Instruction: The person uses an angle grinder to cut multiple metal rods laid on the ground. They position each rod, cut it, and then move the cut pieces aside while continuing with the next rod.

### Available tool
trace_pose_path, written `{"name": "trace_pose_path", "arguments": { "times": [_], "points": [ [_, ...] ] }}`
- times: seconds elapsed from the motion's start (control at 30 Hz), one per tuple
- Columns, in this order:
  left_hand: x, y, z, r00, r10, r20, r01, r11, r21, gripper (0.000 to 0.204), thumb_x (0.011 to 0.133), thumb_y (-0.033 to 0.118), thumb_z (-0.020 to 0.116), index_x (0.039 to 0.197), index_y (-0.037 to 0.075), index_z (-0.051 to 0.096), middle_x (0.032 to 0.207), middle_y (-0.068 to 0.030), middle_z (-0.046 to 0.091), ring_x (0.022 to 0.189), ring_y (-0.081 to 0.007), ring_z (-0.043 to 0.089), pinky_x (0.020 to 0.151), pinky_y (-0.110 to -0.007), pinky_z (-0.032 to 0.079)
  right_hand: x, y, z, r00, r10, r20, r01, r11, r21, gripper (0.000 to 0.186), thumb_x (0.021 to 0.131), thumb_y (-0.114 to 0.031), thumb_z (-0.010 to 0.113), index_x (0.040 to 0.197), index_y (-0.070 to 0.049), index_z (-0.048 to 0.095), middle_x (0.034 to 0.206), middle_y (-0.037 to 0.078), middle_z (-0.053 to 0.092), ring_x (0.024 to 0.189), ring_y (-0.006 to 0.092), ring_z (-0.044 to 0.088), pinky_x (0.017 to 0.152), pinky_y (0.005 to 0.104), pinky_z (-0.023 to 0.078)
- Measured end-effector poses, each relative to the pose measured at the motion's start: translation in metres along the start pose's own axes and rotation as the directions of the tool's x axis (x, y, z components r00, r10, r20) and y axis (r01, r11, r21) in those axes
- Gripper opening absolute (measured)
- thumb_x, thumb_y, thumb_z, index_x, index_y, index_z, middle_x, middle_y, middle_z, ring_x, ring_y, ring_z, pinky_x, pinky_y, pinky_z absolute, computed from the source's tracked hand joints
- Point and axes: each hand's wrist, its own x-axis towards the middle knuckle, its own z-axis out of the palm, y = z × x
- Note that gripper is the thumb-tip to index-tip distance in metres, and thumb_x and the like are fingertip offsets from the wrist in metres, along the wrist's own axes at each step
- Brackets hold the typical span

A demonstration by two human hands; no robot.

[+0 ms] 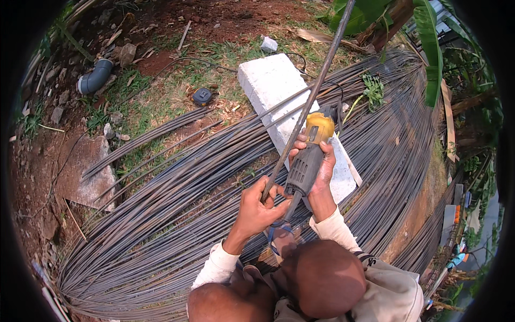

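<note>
Two hands are working over the bundled rods (177, 214); my left hand (257, 206) is closing its fingers tight around one steel rod (311, 96) slanting across the white block (273, 86); my right hand (322, 166) is wrapping the grinder (308, 155); I'm judging that steadying the rod against the block matters most.

Bare reddish earth (37, 177) and patchy grass (161, 96) are lit by daylight. A grey pipe elbow (95, 77) is seen at upper left, and banana leaves (429, 48) are seen at upper right.

rod (308, 104) top cut off; grinder (308, 158) disc hidden.
</note>
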Motion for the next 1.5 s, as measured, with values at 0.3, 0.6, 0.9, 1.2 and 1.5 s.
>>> {"name": "trace_pose_path", "arguments": {
  "times": [0.3, 0.6, 0.9, 1.2, 1.5],
  "points": [
    [0.007, 0.009, 0.001, 0.993, 0.106, -0.044, -0.099, 0.986, 0.131, 0.048, 0.077, 0.018, 0.099, 0.115, 0.004, 0.072, 0.07, 0.0063, 0.047, 0.058, -0.0023, 0.04, 0.054, -0.024, 0.033, -0.009, -0.008, -0.001, 0.999, 0.004, 0.046, -0.001, 0.998, -0.055, 0.066, 0.092, -0.029, 0.072, 0.15, -0.006, 0.049, 0.11, 0.011, 0.057, 0.096, 0.0239, 0.062, 0.091, 0.0437, 0.058],
    [0.003, 0.014, 0.01, 0.943, 0.322, -0.088, -0.295, 0.928, 0.229, 0.043, 0.078, 0.012, 0.097, 0.115, 0.001, 0.077, 0.09, -0.0013, 0.07, 0.056, -0.0042, 0.045, 0.053, -0.028, 0.038, -0.01, -0.012, -0.016, 0.999, 0.04, -0.025, -0.043, 0.994, -0.103, 0.068, 0.098, -0.031, 0.071, 0.155, -0.001, 0.049, 0.114, 0.013, 0.059, 0.103, 0.024, 0.064, 0.097, 0.0433, 0.061],
    [0.0, 0.007, 0.015, 0.951, 0.276, -0.14, -0.232, 0.934, 0.271, 0.041, 0.082, 0.012, 0.094, 0.119, 0.005, 0.078, 0.073, 0.0001, 0.053, 0.057, -0.0093, 0.046, 0.054, -0.031, 0.04, -0.01, -0.019, -0.017, 1.0, 0.02, -0.012, -0.022, 0.984, -0.177, 0.059, 0.097, -0.028, 0.07, 0.145, 0.0, 0.054, 0.109, 0.013, 0.06, 0.1, 0.0255, 0.064, 0.094, 0.0435, 0.06],
    [0.011, 0.052, -0.038, 0.894, 0.423, -0.152, -0.357, 0.873, 0.332, 0.031, 0.11, 0.032, 0.067, 0.1, 0.003, 0.069, 0.067, -0.0027, 0.053, 0.055, -0.0188, 0.051, 0.057, -0.035, 0.043, -0.008, -0.041, -0.004, 0.98, -0.177, -0.094, 0.117, 0.885, -0.45, 0.055, 0.098, -0.027, 0.067, 0.147, -0.007, 0.054, 0.103, 0.013, 0.064, 0.089, 0.025, 0.066, 0.079, 0.0435, 0.062],
    [0.021, 0.115, -0.145, 0.883, 0.448, -0.137, -0.075, 0.424, 0.903, 0.021, 0.108, 0.029, 0.067, 0.109, 0.008, 0.067, 0.072, -0.0159, 0.068, 0.061, -0.0396, 0.066, 0.056, -0.049, 0.046, -0.024, -0.125, -0.015, 0.977, -0.212, -0.032, 0.131, 0.708, -0.694, 0.045, 0.098, -0.024, 0.068, 0.136, -0.004, 0.056, 0.105, 0.012, 0.062, 0.094, 0.024, 0.063, 0.089, 0.0429, 0.057]
  ]
}}
